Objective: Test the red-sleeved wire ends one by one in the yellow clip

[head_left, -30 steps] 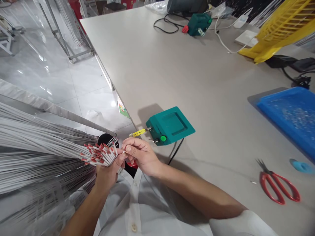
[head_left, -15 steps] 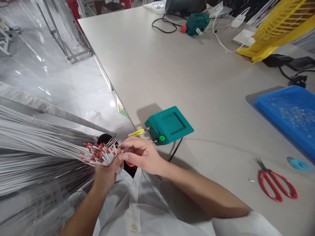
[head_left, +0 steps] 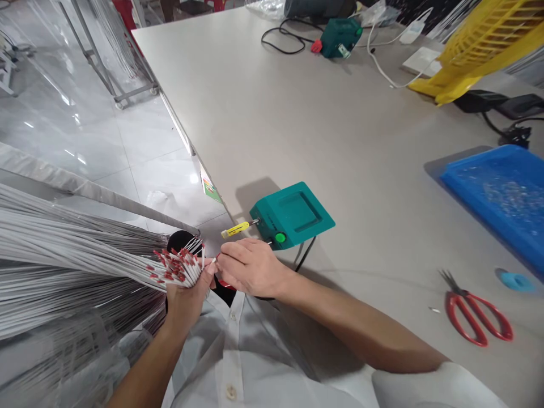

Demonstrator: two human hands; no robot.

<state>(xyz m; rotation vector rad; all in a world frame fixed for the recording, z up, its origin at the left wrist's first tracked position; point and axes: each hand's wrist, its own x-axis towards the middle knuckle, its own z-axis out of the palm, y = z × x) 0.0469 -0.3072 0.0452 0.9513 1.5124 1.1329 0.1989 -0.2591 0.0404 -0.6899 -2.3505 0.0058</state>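
My left hand (head_left: pixel 187 297) is wrapped round a thick bundle of thin white cables (head_left: pixel 76 255) whose red-tipped ends (head_left: pixel 176 266) fan out above my fingers. My right hand (head_left: pixel 250 266) is closed in a pinch on the tip of one white cable at the right edge of the fan. Just beyond my right hand a small teal box (head_left: pixel 291 215) with a green button sits at the table's near edge, with a yellow-handled probe (head_left: pixel 236 229) sticking out of its left side.
Red-handled scissors (head_left: pixel 474 317) lie on the grey table (head_left: pixel 297 113) at the right, near a small blue disc (head_left: pixel 516 281). A blue tray (head_left: pixel 497 198) sits at the right edge, a yellow basket (head_left: pixel 480 51) and a second teal box (head_left: pixel 340 37) with cords at the back.
My right hand's fingers spread briefly, then closed again on one cable tip. The cable bundle stays in my left hand.
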